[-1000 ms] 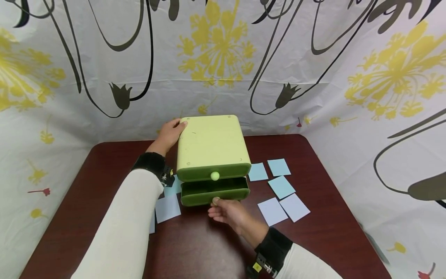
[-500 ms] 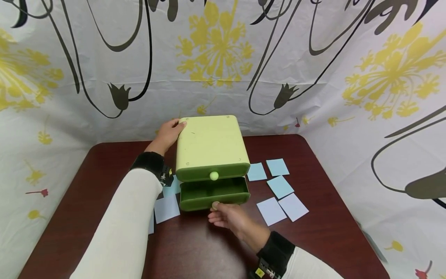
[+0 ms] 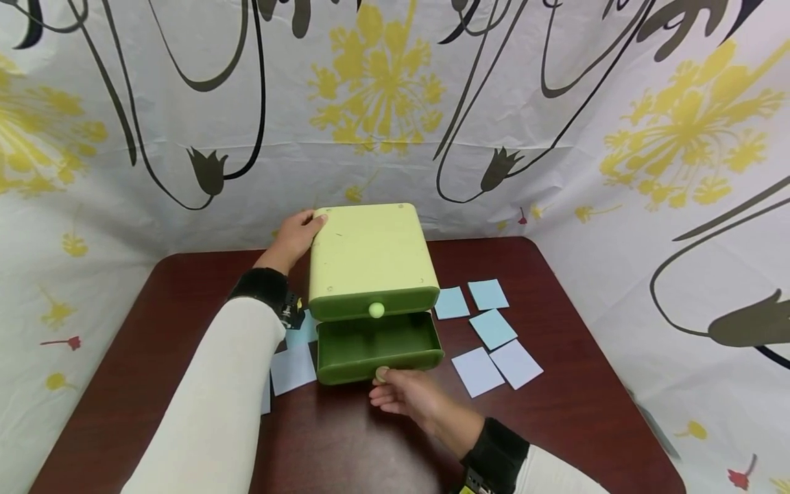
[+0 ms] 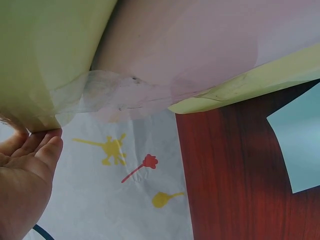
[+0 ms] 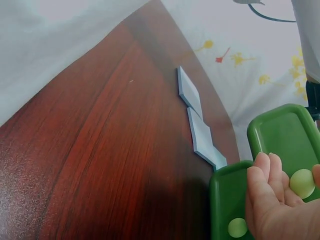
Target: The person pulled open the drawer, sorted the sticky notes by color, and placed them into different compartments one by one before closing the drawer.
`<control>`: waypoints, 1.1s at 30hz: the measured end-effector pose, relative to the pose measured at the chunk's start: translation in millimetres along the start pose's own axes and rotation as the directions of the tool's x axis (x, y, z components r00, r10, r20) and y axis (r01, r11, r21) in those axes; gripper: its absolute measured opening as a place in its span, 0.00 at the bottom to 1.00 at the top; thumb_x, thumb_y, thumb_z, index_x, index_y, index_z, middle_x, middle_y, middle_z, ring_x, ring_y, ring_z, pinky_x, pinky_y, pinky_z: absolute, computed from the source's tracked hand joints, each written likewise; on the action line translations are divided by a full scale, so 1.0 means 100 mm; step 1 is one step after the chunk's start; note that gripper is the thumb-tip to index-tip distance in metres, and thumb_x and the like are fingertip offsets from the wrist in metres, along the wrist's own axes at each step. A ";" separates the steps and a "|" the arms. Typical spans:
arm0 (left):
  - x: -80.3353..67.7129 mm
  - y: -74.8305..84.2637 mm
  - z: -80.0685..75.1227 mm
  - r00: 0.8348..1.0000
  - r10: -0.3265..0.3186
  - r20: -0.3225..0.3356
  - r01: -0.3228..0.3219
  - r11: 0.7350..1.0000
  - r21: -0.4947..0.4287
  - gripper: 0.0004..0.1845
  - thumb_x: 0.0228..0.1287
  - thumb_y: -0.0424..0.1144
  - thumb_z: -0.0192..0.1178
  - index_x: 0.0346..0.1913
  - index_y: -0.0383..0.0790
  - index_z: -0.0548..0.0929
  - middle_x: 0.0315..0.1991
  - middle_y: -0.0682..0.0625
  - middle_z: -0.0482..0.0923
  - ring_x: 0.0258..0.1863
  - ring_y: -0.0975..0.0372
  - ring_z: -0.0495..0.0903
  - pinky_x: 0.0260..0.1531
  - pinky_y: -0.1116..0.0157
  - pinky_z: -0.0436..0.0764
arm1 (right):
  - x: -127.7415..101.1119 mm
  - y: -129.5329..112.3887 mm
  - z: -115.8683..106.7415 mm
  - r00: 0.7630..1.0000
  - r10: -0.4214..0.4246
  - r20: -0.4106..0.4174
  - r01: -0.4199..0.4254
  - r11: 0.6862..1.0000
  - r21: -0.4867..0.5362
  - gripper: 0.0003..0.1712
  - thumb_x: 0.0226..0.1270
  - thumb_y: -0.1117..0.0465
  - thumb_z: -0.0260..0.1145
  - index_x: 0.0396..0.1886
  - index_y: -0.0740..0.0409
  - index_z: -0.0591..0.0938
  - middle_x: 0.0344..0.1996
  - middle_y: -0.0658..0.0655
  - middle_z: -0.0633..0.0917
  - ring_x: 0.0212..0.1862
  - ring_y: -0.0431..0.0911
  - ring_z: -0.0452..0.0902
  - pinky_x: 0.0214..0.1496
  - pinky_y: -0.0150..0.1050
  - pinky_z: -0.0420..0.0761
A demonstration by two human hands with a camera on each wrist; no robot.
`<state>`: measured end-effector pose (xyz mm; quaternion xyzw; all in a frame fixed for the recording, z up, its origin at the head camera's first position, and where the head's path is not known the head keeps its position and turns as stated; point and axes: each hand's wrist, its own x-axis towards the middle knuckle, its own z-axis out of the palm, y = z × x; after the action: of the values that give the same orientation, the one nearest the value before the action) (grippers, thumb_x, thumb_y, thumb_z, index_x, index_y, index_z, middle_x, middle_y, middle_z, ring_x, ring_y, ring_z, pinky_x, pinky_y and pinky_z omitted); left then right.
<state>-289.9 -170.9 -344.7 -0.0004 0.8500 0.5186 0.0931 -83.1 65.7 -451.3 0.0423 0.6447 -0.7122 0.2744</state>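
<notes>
Left hand (image 3: pixel 296 233) is reached out with the arm straight, fingers laid fairly flat against the back left corner of the little green drawer box (image 3: pixel 370 257), thumb up on the top edge. Right hand (image 3: pixel 404 394) sits low in front, palm up-ish, fingers curled with the small pale knob (image 3: pixel 382 374) of the bottom drawer (image 3: pixel 376 350) pinched between them; the right wrist view shows that knob tucked right in the fingers. Both sleeves are cream with black wrist bands.

The box is light green on top and darker green on the drawer fronts, sitting near the back middle of the surface (image 3: pixel 185 288). Top drawer (image 3: pixel 370 305) is shut with its own pale knob; the bottom one is pulled out and you can see into it, looks bare inside.

Surface is dark reddish wood. Pale blue paper squares (image 3: pixel 490 336) lie scattered to the right of the box, a few more (image 3: pixel 293 367) on the left just beside it. Behind everything hangs a white curtain (image 3: pixel 555 137) with yellow flowers and black swirly stems.
</notes>
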 end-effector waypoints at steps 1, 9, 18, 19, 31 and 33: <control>0.00 0.00 -0.01 1.000 -0.001 -0.001 0.001 1.000 0.001 0.34 0.76 0.55 0.42 0.76 0.41 0.52 0.76 0.43 0.48 0.74 0.49 0.49 0.70 0.51 0.58 | 0.00 0.00 0.00 1.000 0.000 0.001 0.000 1.000 0.002 0.23 0.71 0.51 0.57 0.46 0.70 0.78 0.33 0.54 0.85 0.38 0.43 0.83 0.47 0.39 0.82; 0.01 -0.02 -0.01 1.000 0.002 -0.004 -0.002 1.000 0.017 0.35 0.75 0.56 0.41 0.77 0.42 0.51 0.76 0.42 0.48 0.74 0.49 0.50 0.69 0.50 0.59 | -0.06 0.04 0.01 1.000 0.022 0.012 -0.022 1.000 0.002 0.27 0.70 0.52 0.58 0.49 0.76 0.78 0.32 0.53 0.85 0.36 0.42 0.82 0.46 0.38 0.82; 0.02 -0.03 0.00 1.000 0.014 -0.018 -0.013 1.000 0.027 0.34 0.76 0.55 0.42 0.76 0.41 0.53 0.75 0.41 0.50 0.73 0.48 0.53 0.69 0.50 0.60 | -0.09 0.05 0.01 1.000 0.015 0.010 -0.015 1.000 -0.007 0.28 0.70 0.52 0.58 0.49 0.78 0.77 0.30 0.53 0.86 0.34 0.42 0.82 0.45 0.37 0.82; 0.02 -0.03 -0.01 1.000 0.010 -0.019 -0.009 1.000 0.027 0.34 0.76 0.55 0.42 0.76 0.41 0.53 0.76 0.41 0.50 0.73 0.48 0.52 0.69 0.50 0.60 | -0.10 0.05 0.01 1.000 0.015 0.015 -0.015 1.000 -0.011 0.28 0.70 0.52 0.58 0.49 0.78 0.77 0.30 0.53 0.86 0.34 0.42 0.82 0.45 0.37 0.82; 0.00 0.00 -0.01 1.000 0.012 -0.010 -0.012 0.999 0.031 0.34 0.76 0.55 0.42 0.76 0.42 0.54 0.76 0.42 0.50 0.73 0.48 0.52 0.69 0.50 0.60 | -0.13 0.09 0.01 0.999 0.028 0.015 -0.027 0.999 -0.028 0.27 0.69 0.53 0.58 0.49 0.77 0.78 0.31 0.55 0.87 0.33 0.42 0.82 0.44 0.38 0.83; -0.01 0.00 -0.01 1.000 0.008 -0.011 -0.008 1.000 0.023 0.34 0.76 0.56 0.42 0.76 0.42 0.54 0.76 0.42 0.50 0.73 0.49 0.52 0.69 0.50 0.59 | -0.13 0.11 0.00 0.999 0.029 0.016 -0.028 0.999 -0.030 0.27 0.69 0.53 0.59 0.49 0.77 0.78 0.31 0.56 0.87 0.33 0.42 0.82 0.44 0.38 0.83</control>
<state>-289.0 -171.5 -344.1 0.0013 0.8565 0.5089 0.0863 -67.4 69.6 -455.5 0.0415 0.6522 -0.6988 0.2906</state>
